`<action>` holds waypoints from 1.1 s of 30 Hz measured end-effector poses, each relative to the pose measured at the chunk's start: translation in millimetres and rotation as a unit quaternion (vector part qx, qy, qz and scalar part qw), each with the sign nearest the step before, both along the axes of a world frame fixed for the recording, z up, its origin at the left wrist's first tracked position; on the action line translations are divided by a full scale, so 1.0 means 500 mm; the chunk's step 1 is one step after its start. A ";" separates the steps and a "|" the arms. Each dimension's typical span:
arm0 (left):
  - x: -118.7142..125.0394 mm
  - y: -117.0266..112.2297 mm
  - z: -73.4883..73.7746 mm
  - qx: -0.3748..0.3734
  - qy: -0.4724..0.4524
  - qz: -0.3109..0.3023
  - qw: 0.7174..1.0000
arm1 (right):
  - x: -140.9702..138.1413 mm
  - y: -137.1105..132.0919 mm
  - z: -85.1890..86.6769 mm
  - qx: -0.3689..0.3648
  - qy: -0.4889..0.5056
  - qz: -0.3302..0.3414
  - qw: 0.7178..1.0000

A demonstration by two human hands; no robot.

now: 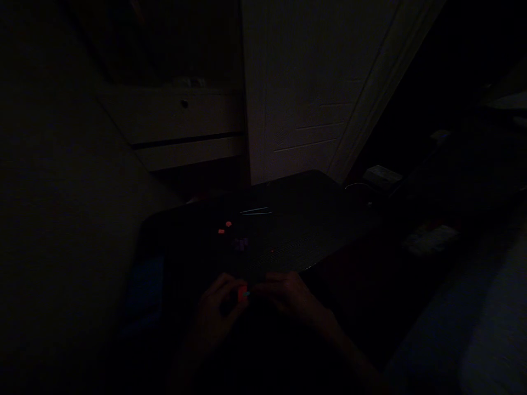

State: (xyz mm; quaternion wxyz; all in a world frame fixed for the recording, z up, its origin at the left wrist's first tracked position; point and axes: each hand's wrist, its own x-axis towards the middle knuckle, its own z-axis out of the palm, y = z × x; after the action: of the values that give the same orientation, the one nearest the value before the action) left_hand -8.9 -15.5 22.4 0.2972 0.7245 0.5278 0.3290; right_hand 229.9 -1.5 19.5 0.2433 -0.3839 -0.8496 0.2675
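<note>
The block point(241, 293) was orange-red, two pieces point(228, 224) pink, the cluster point(241, 244) purple, and the table point(304, 208) black with fine streaks.

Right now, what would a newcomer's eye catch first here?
The red piece, bright against the dark, held in the left hand's fingers, with the right hand close beside it. Next, two small pinkish pieces and a dim purple cluster farther back on the dark table.
</note>
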 end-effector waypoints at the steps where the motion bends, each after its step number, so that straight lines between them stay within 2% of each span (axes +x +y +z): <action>1: -0.001 0.000 -0.001 0.004 0.002 -0.002 1.000 | -0.002 -0.001 -0.003 0.003 0.000 -0.005 1.000; 7: -0.002 -0.001 0.000 0.018 -0.007 -0.013 1.000 | -0.013 -0.006 -0.013 0.006 0.004 -0.044 0.999; 19: 0.001 0.004 0.005 0.013 -0.012 -0.012 1.000 | -0.027 -0.008 -0.030 0.017 -0.006 -0.082 0.996; 24: -0.002 0.002 0.000 0.016 -0.002 -0.010 1.000 | -0.027 -0.011 -0.039 -0.009 0.061 -0.077 0.995; 27: -0.003 0.000 -0.002 0.012 0.001 -0.007 1.000 | -0.027 -0.011 -0.037 -0.018 0.082 -0.075 0.994; 33: -0.003 0.001 -0.002 0.001 -0.006 -0.008 1.000 | -0.027 -0.008 -0.015 -0.024 0.025 -0.062 0.998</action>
State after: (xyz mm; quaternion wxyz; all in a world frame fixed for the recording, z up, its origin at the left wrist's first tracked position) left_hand -10.3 -14.9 21.6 0.3027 0.7271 0.5195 0.3314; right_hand 216.5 -5.6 11.9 0.2709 -0.4346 -0.8114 0.2818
